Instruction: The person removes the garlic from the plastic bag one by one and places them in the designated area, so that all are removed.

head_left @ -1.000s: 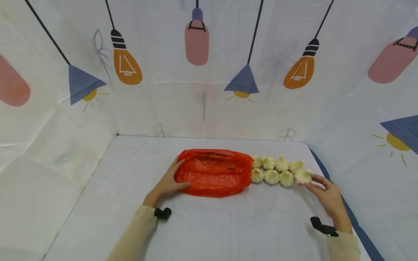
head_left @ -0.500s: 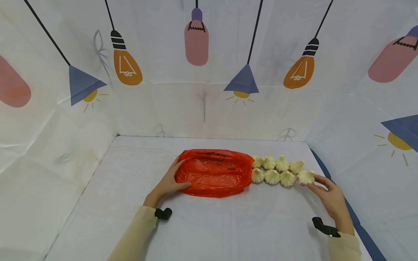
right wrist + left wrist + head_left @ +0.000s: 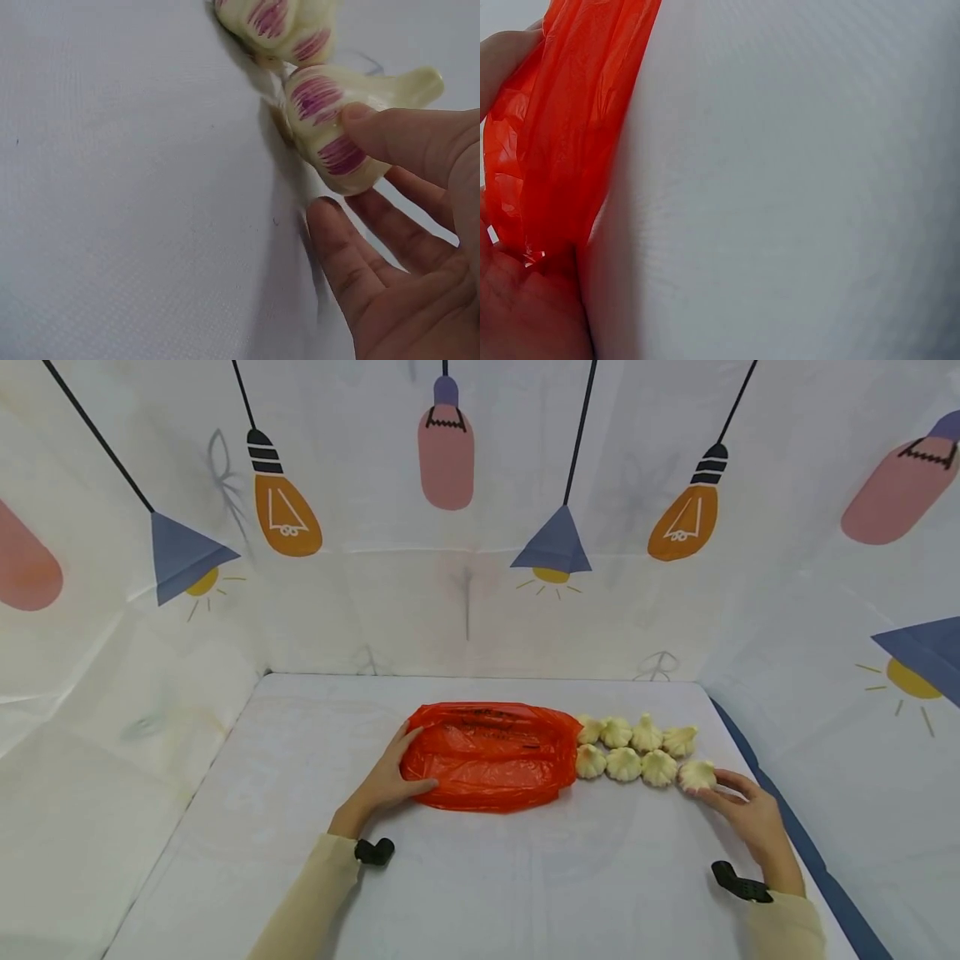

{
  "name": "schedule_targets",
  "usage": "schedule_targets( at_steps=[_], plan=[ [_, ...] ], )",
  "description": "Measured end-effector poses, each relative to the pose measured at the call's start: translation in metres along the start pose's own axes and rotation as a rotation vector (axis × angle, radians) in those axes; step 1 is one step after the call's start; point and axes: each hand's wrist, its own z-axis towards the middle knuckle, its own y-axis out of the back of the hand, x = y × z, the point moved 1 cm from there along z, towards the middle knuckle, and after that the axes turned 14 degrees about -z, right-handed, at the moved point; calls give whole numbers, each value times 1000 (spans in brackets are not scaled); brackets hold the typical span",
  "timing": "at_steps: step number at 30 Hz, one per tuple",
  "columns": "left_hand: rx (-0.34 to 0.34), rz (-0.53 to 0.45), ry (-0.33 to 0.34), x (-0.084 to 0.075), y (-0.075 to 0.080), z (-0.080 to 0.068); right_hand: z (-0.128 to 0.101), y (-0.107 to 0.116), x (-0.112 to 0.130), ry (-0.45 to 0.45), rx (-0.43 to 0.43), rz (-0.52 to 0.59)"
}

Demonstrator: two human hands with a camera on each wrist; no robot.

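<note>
An orange plastic bag [image 3: 483,756] lies flat in the middle of the white table [image 3: 480,877]. My left hand [image 3: 397,768] grips its left end; in the left wrist view the bag [image 3: 562,127] is bunched between a finger and the palm. Several garlic bulbs [image 3: 622,747] sit in two rows against the bag's right end. My right hand [image 3: 720,789] pinches the end garlic bulb [image 3: 696,774] of the near row. The right wrist view shows the thumb on top of that purple-streaked bulb [image 3: 330,127] and the fingers [image 3: 352,262] below it.
White cloth walls [image 3: 465,602] printed with lamps close the table in at the back and both sides. A blue strip [image 3: 817,868] runs along the table's right edge. Another bulb [image 3: 277,22] lies just beyond the held one.
My right hand has shifted the end bulb slightly toward me, a little apart from its row. The left hand and the bag have stayed put.
</note>
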Motion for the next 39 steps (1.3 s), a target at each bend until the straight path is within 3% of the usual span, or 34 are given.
schedule_targets(
  at_steps=[4,12,27,32,39],
  plan=[
    [-1,-5,-2,-1,0,0,2,-2,-5,-17,17,27],
    [-7,9,-20,0,0,0,1,-7,-5,10,-55,26],
    [-2,9,8,0,-1,-1,7,-14,1,-30,-141,45],
    [-6,13,11,1,-2,-1,7,-15,0,-18,-125,96],
    [-4,11,10,0,-2,0,10,-14,-3,-48,-96,62]
  ],
)
